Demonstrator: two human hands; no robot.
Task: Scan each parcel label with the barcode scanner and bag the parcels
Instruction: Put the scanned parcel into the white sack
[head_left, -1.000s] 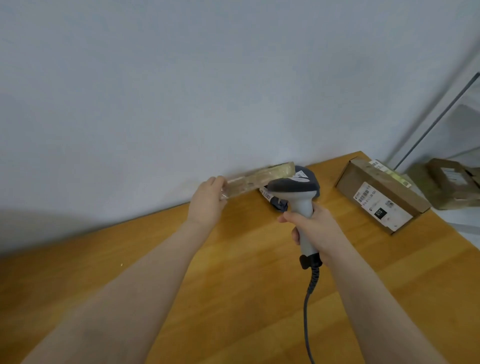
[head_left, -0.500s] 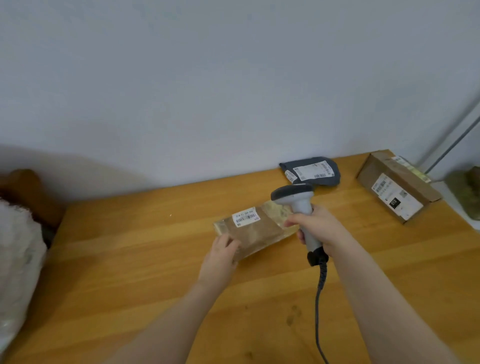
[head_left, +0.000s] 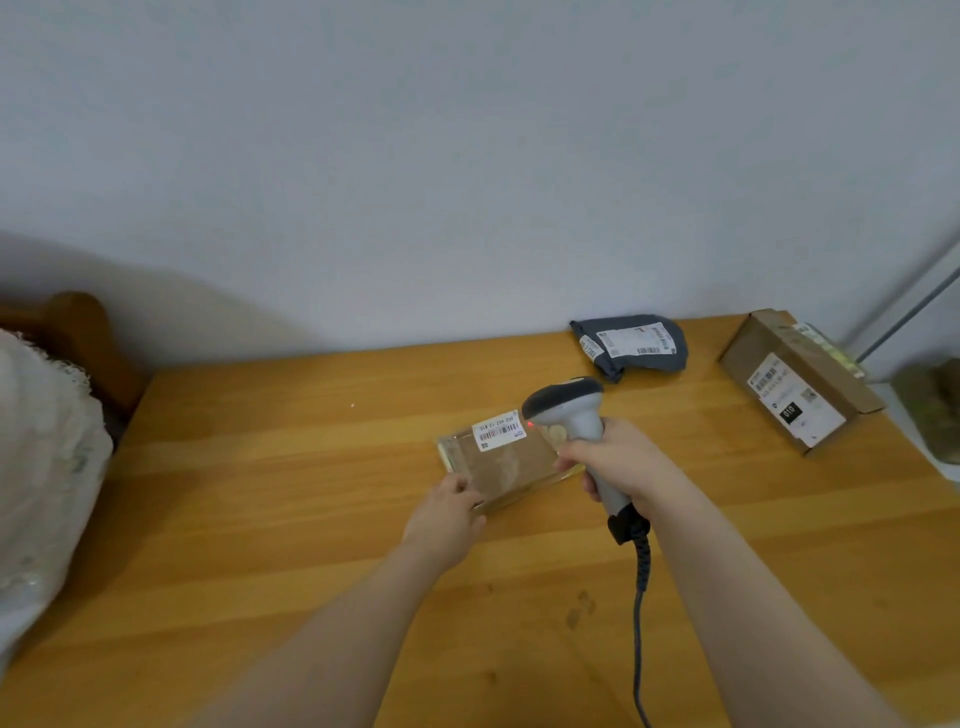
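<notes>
A flat brown parcel (head_left: 506, 465) in clear wrap lies on the wooden table (head_left: 260, 519), its white barcode label (head_left: 498, 431) facing up. My left hand (head_left: 447, 512) holds the parcel's near left corner. My right hand (head_left: 621, 457) grips the handle of a grey barcode scanner (head_left: 566, 408), whose head points down at the label; a red dot of light shows beside the label. The scanner's coiled cable (head_left: 641, 571) runs toward me. A dark grey mailer bag parcel (head_left: 631, 345) and a cardboard box parcel (head_left: 797, 379) lie at the back right.
A white sack-like bag (head_left: 41, 467) bulges at the left edge, with a brown wooden chair back (head_left: 78, 332) behind it. A grey wall stands behind the table. More brown items (head_left: 930, 405) sit off the table's right end.
The flat parcel was lifted from the back by my left hand, brought toward the table's middle and laid flat label up. The scanner head now points down at its label.
</notes>
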